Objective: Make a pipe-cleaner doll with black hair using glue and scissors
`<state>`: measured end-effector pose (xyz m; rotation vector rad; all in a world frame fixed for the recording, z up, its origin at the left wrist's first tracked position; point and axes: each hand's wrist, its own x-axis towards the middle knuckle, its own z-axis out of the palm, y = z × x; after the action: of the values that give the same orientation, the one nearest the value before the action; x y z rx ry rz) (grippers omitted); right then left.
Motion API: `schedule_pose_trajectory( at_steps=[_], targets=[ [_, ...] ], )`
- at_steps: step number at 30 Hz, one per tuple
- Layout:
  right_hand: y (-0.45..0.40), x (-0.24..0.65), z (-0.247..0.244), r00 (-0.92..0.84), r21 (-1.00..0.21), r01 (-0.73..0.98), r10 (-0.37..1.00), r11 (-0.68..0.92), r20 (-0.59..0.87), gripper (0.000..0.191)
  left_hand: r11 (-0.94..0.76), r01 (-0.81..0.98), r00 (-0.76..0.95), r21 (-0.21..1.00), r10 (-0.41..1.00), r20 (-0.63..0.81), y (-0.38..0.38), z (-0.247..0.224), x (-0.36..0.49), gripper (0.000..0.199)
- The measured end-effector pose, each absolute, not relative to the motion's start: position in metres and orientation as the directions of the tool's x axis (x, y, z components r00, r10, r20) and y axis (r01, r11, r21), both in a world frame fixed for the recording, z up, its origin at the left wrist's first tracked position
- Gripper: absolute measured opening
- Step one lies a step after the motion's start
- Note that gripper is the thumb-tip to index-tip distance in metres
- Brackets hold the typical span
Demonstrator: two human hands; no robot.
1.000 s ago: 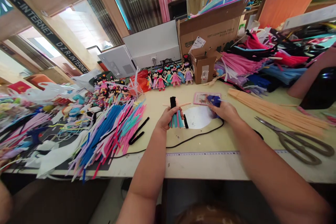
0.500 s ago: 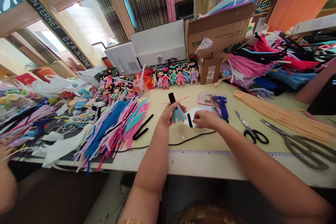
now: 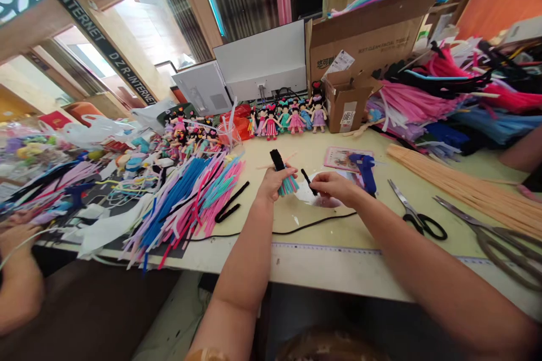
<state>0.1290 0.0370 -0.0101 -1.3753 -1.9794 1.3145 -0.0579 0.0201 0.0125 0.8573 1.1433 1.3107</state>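
Note:
My left hand (image 3: 271, 183) is closed around a small pipe-cleaner doll (image 3: 288, 183) with a black top and a striped teal and pink skirt. Thin peach arms stick out sideways from the doll. Between finger and thumb, my right hand (image 3: 332, 186) pinches a short black pipe cleaner (image 3: 307, 179), raised just right of the doll and apart from it. Beneath that hand lies a pale round sheet or plate (image 3: 305, 196). A blue glue gun (image 3: 366, 172) rests beyond my right hand, partly over a pink printed card (image 3: 336, 158).
Scissors (image 3: 417, 217) and larger shears (image 3: 486, 231) lie on the right, near peach pipe cleaners (image 3: 457, 183). Colourful pipe cleaners (image 3: 182, 197) cover the left. Finished dolls (image 3: 292, 118) stand behind, beside a cardboard box (image 3: 347, 104). Another person's arm (image 3: 19, 271) is far left.
My right hand has lifted the short black pipe cleaner off the pale round surface and tilted it. The doll in my left hand has turned slightly. The view has shifted a little.

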Motion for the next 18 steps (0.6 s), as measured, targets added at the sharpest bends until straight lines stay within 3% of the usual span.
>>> schedule_pose_trajectory(
  at_steps=[2,5,9,18],
  targets=[
    [0.034,0.134,-0.012,-0.550,-0.973,0.224,0.816,-0.064,-0.180,0.031,0.115,-0.300,-0.051,0.947,0.989,-0.137,0.018,0.013,-0.054,0.036],
    [0.030,0.135,-0.014,-0.693,-0.929,-0.123,0.700,-0.349,-0.171,0.039,0.119,-0.350,0.042,0.929,0.993,-0.112,0.015,0.013,-0.049,0.038],
    [0.024,0.132,-0.013,-0.751,-0.889,-0.137,0.631,-0.437,-0.194,0.038,0.108,-0.365,0.021,0.925,0.994,-0.107,0.013,0.012,-0.045,0.040],
    [0.019,0.119,-0.008,-0.491,-0.991,0.047,0.861,-0.127,-0.134,0.031,-0.019,-0.146,-0.076,0.989,0.997,0.008,0.013,0.007,-0.040,0.030]
  ],
)
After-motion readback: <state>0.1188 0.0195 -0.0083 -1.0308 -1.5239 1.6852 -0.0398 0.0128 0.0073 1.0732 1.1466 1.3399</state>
